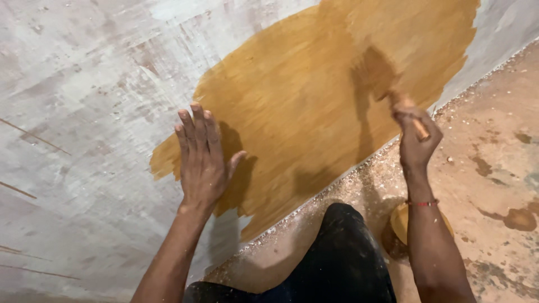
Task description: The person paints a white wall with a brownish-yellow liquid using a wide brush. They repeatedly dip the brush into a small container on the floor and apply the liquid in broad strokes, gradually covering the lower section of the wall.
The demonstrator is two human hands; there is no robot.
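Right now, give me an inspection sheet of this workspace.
Surface: grey wall, partly coated with a yellow-brown painted patch.
Job's things: brush, blurred, bristles on the patch; a yellow-brown container by the knee, mostly hidden.
Clutter: grit and crumbs along the wall's foot.
Hands: left hand flat on the wall, fingers spread; right hand wrapped round the brush handle.
Cables: nothing seen.
Surroundings: stained dusty floor.
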